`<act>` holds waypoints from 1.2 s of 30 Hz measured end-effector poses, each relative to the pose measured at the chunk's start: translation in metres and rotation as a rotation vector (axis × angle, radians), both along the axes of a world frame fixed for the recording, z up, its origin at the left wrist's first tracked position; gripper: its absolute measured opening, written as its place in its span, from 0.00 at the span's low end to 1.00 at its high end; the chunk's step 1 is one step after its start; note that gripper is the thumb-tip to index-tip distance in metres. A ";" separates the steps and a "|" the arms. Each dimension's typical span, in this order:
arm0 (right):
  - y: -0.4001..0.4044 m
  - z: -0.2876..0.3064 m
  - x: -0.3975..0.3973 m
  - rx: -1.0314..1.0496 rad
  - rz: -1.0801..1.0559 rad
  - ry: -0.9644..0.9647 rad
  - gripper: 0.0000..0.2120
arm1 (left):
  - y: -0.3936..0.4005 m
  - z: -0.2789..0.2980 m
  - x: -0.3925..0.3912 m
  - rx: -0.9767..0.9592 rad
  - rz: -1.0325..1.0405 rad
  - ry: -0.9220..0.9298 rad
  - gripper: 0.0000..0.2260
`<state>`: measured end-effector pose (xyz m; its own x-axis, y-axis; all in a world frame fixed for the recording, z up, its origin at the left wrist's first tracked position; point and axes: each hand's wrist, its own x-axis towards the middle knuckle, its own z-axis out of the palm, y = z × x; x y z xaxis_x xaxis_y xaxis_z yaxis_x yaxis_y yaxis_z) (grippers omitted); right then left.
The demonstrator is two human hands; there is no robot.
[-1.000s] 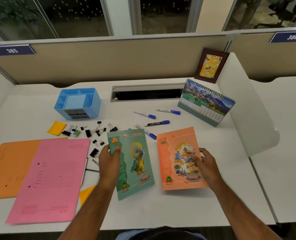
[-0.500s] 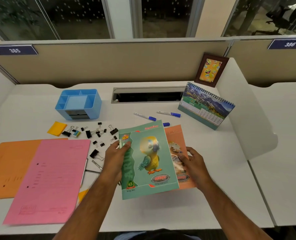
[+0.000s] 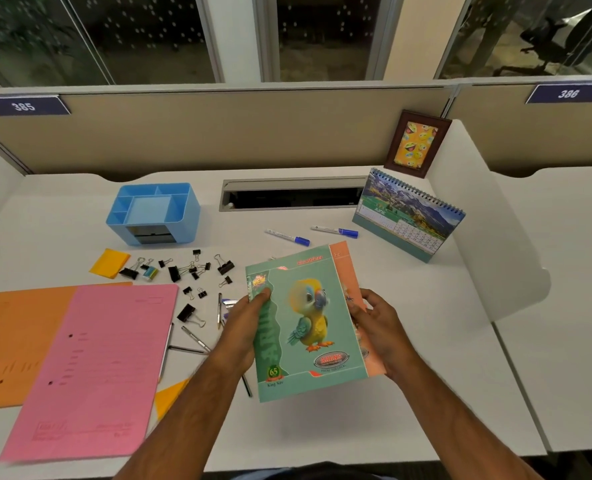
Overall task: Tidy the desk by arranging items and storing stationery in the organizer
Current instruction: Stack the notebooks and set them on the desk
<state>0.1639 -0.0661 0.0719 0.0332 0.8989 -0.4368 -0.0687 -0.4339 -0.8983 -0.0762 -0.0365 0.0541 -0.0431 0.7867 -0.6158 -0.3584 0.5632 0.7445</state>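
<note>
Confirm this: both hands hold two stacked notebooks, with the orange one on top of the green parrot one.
Not quite. The head view shows the green parrot notebook on top, with the orange notebook beneath it. Left hand and right hand do hold the stack.

You are looking at a white desk (image 3: 322, 434) in a cubicle row. A beige partition (image 3: 218, 133) runs across the upper middle of the frame, with number plate 385 (image 3: 22, 106) at upper left and 386 (image 3: 568, 94) at upper right. Above it, dark windows (image 3: 142, 32) with pale frames. A white divider panel (image 3: 488, 237) stands at right, the neighbouring desk (image 3: 564, 306) beyond. A cable slot (image 3: 293, 195) sits center-top in the desk.
</note>
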 end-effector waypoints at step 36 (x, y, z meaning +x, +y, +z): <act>-0.029 -0.053 -0.026 0.211 0.081 -0.287 0.26 | -0.045 -0.024 -0.035 0.371 -0.350 0.582 0.13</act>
<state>0.1381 -0.0952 0.0190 0.0530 0.9729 -0.2250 0.2259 -0.2311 -0.9463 -0.1107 -0.0813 0.0299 0.0100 0.9645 -0.2639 0.3018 0.2487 0.9204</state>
